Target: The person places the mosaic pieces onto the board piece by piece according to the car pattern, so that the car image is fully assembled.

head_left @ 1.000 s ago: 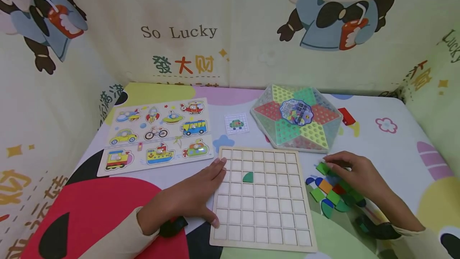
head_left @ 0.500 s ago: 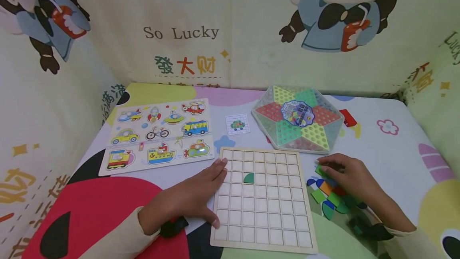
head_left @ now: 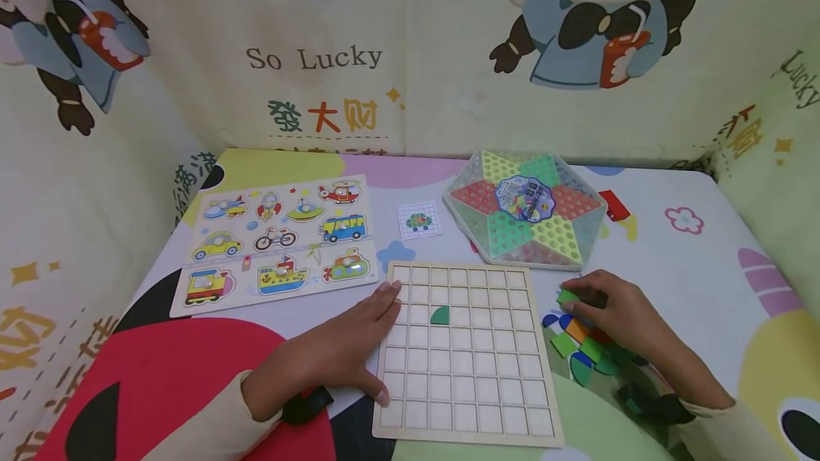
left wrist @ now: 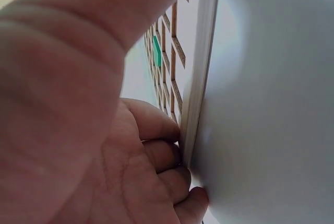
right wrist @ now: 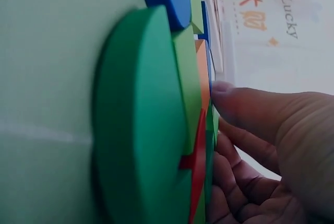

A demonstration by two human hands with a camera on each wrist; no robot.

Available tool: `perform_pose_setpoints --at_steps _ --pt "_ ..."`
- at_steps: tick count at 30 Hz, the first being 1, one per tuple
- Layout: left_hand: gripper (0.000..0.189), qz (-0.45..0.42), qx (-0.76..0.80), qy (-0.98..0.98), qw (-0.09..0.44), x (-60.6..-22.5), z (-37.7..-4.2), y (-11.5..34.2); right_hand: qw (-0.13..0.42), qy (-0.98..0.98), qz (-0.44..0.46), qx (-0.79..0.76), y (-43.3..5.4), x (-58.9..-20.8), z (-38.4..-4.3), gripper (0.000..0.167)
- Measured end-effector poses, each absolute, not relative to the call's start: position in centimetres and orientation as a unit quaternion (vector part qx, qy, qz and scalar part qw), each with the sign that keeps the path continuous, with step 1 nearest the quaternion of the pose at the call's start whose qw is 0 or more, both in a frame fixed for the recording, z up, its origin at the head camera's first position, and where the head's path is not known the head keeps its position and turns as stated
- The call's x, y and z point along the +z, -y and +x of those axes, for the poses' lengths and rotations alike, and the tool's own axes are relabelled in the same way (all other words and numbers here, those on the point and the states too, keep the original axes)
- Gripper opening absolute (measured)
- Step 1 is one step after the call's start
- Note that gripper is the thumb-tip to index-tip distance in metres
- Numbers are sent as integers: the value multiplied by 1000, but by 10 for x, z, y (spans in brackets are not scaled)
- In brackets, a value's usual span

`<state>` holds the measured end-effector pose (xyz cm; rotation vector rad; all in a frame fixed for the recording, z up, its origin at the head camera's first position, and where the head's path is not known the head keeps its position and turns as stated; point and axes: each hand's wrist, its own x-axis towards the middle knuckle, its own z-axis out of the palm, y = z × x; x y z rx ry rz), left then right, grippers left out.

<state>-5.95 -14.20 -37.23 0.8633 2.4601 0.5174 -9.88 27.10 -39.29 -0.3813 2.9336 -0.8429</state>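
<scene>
A wooden grid board lies flat on the table, with one dark green quarter-circle piece in a cell toward its upper left. My left hand rests along the board's left edge, fingers extended and thumb spread toward the near corner; the left wrist view shows its fingertips against the edge. To the right of the board, my right hand pinches a light green square piece between thumb and index finger, at the far side of a heap of coloured pieces. The hand hides part of that heap.
A vehicle puzzle board lies at the left. Behind the grid sits a small pattern card printed with a green turtle-like figure. A clear hexagonal box with coloured triangles stands beside it, beyond the right hand. A printed cloth wall rises behind the table.
My right hand has drawn slightly left toward the board, with the light green square at its fingertips. The left hand and the board keep their places; the head view shifts a little.
</scene>
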Motion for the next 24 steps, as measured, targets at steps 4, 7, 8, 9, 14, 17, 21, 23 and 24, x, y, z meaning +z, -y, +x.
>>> perform_pose_setpoints --at_steps 4,7,8,9,14,17,21,23,24 --pt "118 316 187 -899 240 -373 -60 142 38 -957 -118 -264 -269 -393 -98 32" --pt "119 317 186 -899 239 -373 -60 142 39 -959 -115 -255 -266 -392 -98 31" --pt "119 317 186 -899 238 -374 -60 142 39 -960 -113 -254 -265 -392 -98 30" --pt "119 318 186 -899 237 -374 -60 142 39 -960 -112 -252 -264 -392 -98 29" --pt "118 319 189 -899 235 -374 -60 142 39 -960 -106 -258 -263 -391 -97 29" --pt "118 318 190 -898 237 -374 -60 142 38 -957 -107 -269 -263 -391 -96 28" --pt "119 319 186 -898 238 -375 -60 143 39 -950 -109 -291 -263 -392 -96 24" --pt "119 321 184 -898 238 -375 -60 142 39 -946 -109 -303 -263 -392 -96 23" --pt "119 321 184 -898 237 -375 -61 142 39 -945 -109 -306 -264 -392 -96 23"
